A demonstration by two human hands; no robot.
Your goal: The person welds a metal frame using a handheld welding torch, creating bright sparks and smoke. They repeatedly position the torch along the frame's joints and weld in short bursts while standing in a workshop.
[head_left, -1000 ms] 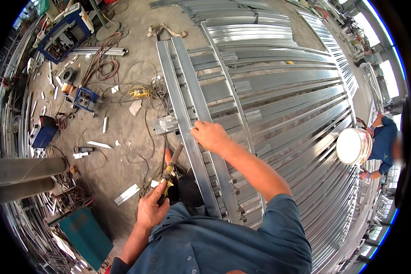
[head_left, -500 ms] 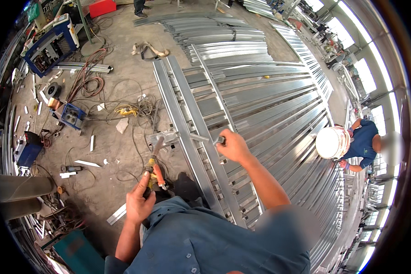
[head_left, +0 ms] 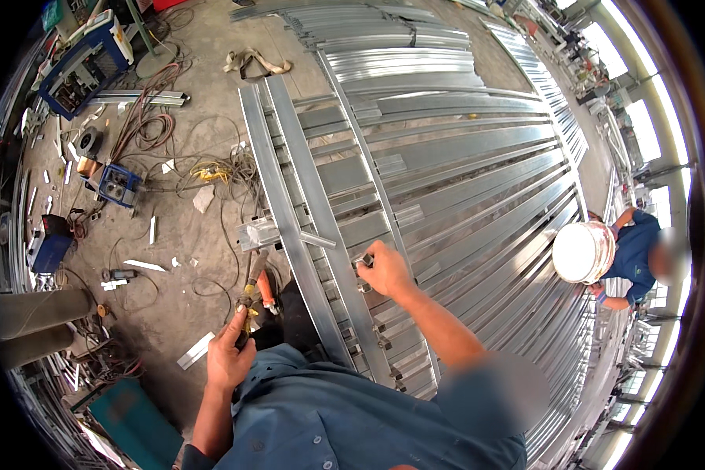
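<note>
My left hand (head_left: pixel 231 354) is closed round a long tool (head_left: pixel 251 286) with a yellowish shaft and a dull grey end; its exact kind is unclear. An orange-red piece (head_left: pixel 267 290) shows beside it, and I cannot tell whether they are joined. Over the inner of two long metal rails (head_left: pixel 301 149), my right hand (head_left: pixel 388 270) is closed on a small dark-ended metal block (head_left: pixel 364 261). Similar small metal brackets (head_left: pixel 384 342) sit along that rail, nearer my body. A short metal strip (head_left: pixel 319 240) lies across the rails, left of my right hand.
Many long metal profiles (head_left: pixel 454 149) spread to the right. Beyond them a person (head_left: pixel 638 251) in blue holds a white bucket (head_left: pixel 578 252). Cables (head_left: pixel 223 168), offcuts (head_left: pixel 153 229) and a blue machine (head_left: pixel 117 188) lie on the floor to the left.
My right hand has moved nearer my body along the rail, still closed on the metal block. My left hand and its tool have lowered slightly. The whole view has shifted a little.
</note>
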